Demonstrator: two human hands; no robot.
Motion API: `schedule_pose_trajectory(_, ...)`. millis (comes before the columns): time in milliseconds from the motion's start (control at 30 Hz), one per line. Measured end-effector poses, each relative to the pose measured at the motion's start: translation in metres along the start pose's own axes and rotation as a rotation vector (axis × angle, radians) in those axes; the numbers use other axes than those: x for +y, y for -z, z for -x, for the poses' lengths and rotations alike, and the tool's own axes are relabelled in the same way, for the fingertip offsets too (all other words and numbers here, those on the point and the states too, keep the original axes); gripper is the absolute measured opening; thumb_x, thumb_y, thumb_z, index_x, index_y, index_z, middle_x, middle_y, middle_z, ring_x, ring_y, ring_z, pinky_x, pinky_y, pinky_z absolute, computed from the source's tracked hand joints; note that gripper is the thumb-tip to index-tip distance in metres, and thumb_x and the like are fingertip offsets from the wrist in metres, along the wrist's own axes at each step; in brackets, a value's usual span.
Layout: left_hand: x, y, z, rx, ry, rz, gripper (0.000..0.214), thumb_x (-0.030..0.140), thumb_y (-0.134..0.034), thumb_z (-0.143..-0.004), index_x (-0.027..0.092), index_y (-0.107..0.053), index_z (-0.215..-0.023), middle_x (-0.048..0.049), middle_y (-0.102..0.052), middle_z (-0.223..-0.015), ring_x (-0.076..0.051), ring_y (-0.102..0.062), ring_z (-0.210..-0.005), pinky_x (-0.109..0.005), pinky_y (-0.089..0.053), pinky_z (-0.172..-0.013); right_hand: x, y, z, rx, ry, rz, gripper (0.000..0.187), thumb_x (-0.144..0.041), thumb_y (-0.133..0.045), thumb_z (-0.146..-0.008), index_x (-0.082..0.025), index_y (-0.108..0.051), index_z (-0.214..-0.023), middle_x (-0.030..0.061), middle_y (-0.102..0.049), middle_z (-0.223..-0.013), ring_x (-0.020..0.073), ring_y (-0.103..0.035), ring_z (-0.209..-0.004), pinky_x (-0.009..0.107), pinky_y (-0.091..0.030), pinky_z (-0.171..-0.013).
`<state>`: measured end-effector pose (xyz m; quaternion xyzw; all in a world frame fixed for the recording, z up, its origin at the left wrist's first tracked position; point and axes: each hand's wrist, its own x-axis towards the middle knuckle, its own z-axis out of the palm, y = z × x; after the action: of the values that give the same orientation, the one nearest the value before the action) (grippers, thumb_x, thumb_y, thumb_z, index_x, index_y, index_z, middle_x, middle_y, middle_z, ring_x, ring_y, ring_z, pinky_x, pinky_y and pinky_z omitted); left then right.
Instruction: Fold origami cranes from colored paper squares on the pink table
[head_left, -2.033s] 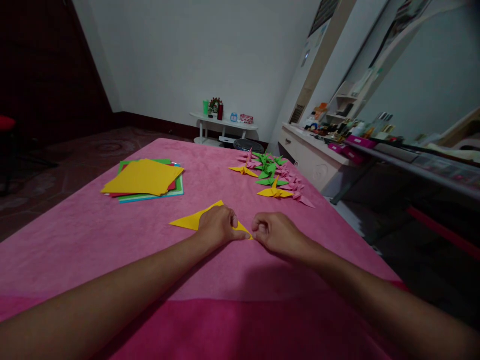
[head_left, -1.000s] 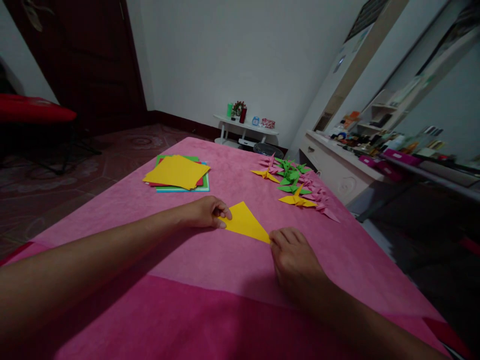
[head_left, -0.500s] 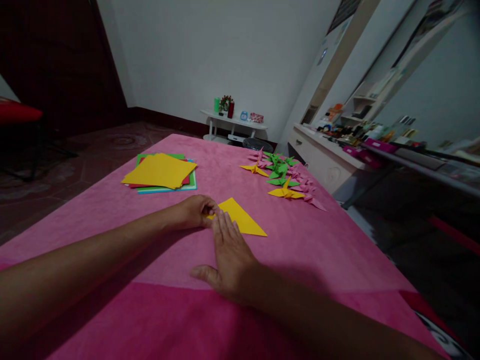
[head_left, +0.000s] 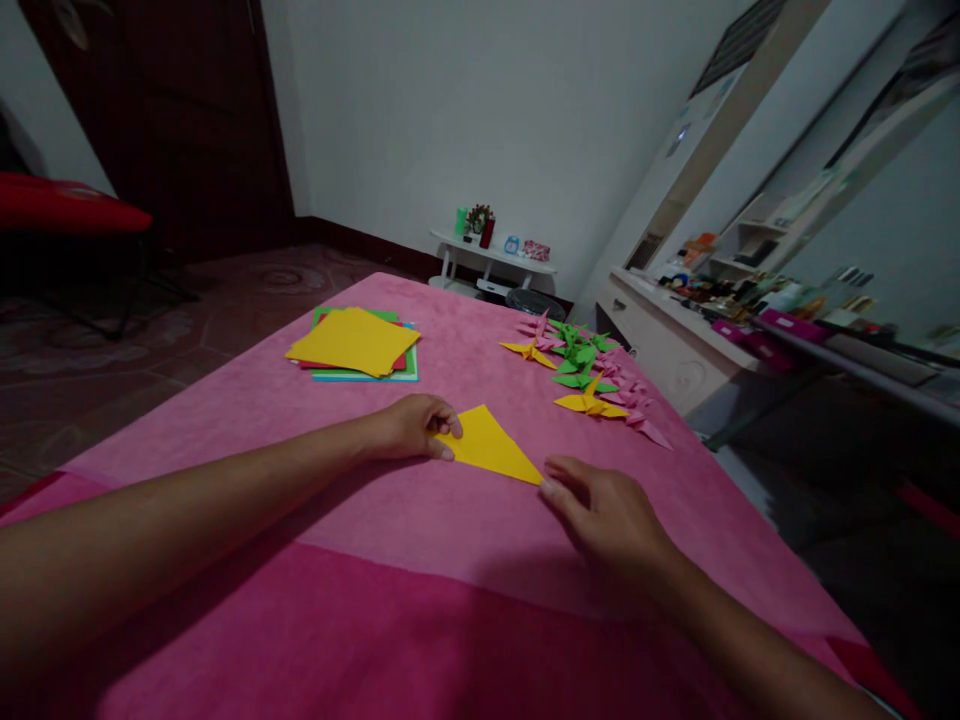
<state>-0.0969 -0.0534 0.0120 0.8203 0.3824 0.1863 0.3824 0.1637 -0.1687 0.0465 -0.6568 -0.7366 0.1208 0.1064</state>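
Seemingly at an early triangle fold, the yellow origami paper (head_left: 491,445) lies between the left hand (head_left: 417,426), pinching one corner, and the right hand (head_left: 613,510) at another, its grip unclear, while paper cranes (head_left: 576,356) beyond look finished and stacked sheets (head_left: 356,342) lie unfolded.

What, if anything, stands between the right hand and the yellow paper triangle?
Nothing visible does: the right hand has its thumb tip at the right corner of the yellow paper triangle. The left hand covers only the opposite end. The paper cranes lie farther back.
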Motion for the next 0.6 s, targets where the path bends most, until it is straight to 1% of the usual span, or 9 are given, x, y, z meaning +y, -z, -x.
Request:
schedule_pose_trajectory(67, 0.002, -0.002, 0.003, 0.048, -0.016, -0.082, 0.033, 0.028, -0.073, -0.06, 0.015, -0.065, -0.089, -0.0014, -0.055, -0.081, -0.013, -0.051, -0.072, -0.022, -0.04, -0.064, -0.004, 0.005, -0.03, -0.022, -0.063, -0.091, 0.036, -0.041, -0.056, -0.078, -0.016, -0.063, -0.103, 0.0094, -0.07, -0.087, 0.022, -0.065, -0.08, 0.029, -0.046, -0.067)
schedule_pose_trajectory(133, 0.005, -0.005, 0.008, 0.115, -0.049, -0.216, 0.033, 0.029, -0.074, -0.062, 0.016, -0.065, -0.092, -0.0038, -0.058, -0.085, -0.016, -0.053, -0.076, -0.024, -0.041, -0.068, -0.011, 0.002, -0.058, -0.114, -0.107, -0.211, 0.029, -0.038, -0.067, -0.068, -0.015, -0.065, -0.087, 0.0033, -0.064, -0.065, 0.0166, -0.06, -0.062, 0.023, -0.038, -0.051)
schedule_pose_trajectory(233, 0.011, -0.007, 0.019, 0.224, -0.121, -0.374, 0.036, 0.032, -0.073, -0.065, 0.019, -0.064, -0.098, -0.0064, -0.061, -0.092, -0.02, -0.054, -0.086, -0.029, -0.041, -0.076, -0.019, -0.01, -0.084, -0.223, -0.165, -0.462, 0.025, -0.029, -0.077, -0.054, -0.016, -0.059, -0.064, -0.0042, -0.052, -0.048, 0.0098, -0.047, -0.045, 0.021, -0.026, -0.042)
schedule_pose_trajectory(333, 0.015, -0.002, 0.025, 0.397, -0.158, -0.38, 0.043, 0.033, -0.073, -0.065, 0.022, -0.061, -0.105, -0.0073, -0.06, -0.102, -0.023, -0.054, -0.096, -0.034, -0.041, -0.084, -0.023, -0.021, -0.092, -0.222, -0.239, -0.777, 0.029, -0.028, -0.076, -0.05, -0.017, -0.05, -0.053, -0.0065, -0.045, -0.041, 0.0063, -0.037, -0.037, 0.02, -0.02, -0.039)
schedule_pose_trajectory(433, 0.017, 0.009, 0.02, 0.707, -0.132, -0.166, 0.039, 0.029, -0.068, -0.07, 0.022, -0.057, -0.107, -0.0075, -0.057, -0.11, -0.022, -0.053, -0.1, -0.038, -0.043, -0.087, -0.026, -0.027, -0.091, -0.061, -0.241, -1.042, 0.029, -0.034, -0.073, -0.055, -0.017, -0.05, -0.058, -0.0073, -0.044, -0.04, 0.0046, -0.031, -0.034, 0.019, -0.016, -0.036)
schedule_pose_trajectory(500, 0.018, 0.014, 0.011, 0.836, -0.037, 0.137, 0.04, 0.031, -0.067, -0.071, 0.02, -0.055, -0.107, -0.0094, -0.058, -0.109, -0.02, -0.058, -0.088, -0.037, -0.048, -0.077, -0.029, -0.03, -0.089, 0.067, -0.201, -1.159, 0.031, -0.039, -0.072, -0.058, -0.017, -0.052, -0.063, -0.0072, -0.045, -0.042, 0.0043, -0.03, -0.034, 0.018, -0.015, -0.036)
schedule_pose_trajectory(533, 0.02, 0.014, 0.006, 0.824, 0.014, 0.321, 0.043, 0.033, -0.069, -0.069, 0.018, -0.054, -0.106, -0.0105, -0.059, -0.106, -0.018, -0.059, -0.081, -0.035, -0.049, -0.069, -0.031, -0.032, -0.089, 0.112, -0.18, -1.203, 0.033, -0.041, -0.073, -0.058, -0.017, -0.053, -0.065, -0.007, -0.046, -0.042, 0.0045, -0.031, -0.034, 0.018, -0.016, -0.036)
schedule_pose_trajectory(567, 0.022, 0.013, 0.001, 0.752, 0.056, 0.52, 0.046, 0.036, -0.07, -0.067, 0.016, -0.055, -0.105, -0.0107, -0.061, -0.099, -0.017, -0.06, -0.072, -0.033, -0.05, -0.062, -0.034, -0.033, -0.088, 0.143, -0.16, -1.241, 0.034, -0.042, -0.073, -0.059, -0.016, -0.053, -0.066, -0.0067, -0.047, -0.043, 0.0049, -0.033, -0.035, 0.017, -0.018, -0.036)
schedule_pose_trajectory(600, 0.025, 0.01, -0.004, 0.614, 0.103, 0.688, 0.048, 0.04, -0.072, -0.063, 0.014, -0.057, -0.1, -0.0098, -0.064, -0.088, -0.016, -0.06, -0.063, -0.031, -0.048, -0.056, -0.036, -0.035, -0.087, 0.164, -0.14, -1.273, 0.034, -0.043, -0.074, -0.059, -0.016, -0.054, -0.066, -0.0065, -0.047, -0.043, 0.0052, -0.034, -0.036, 0.017, -0.02, -0.037)
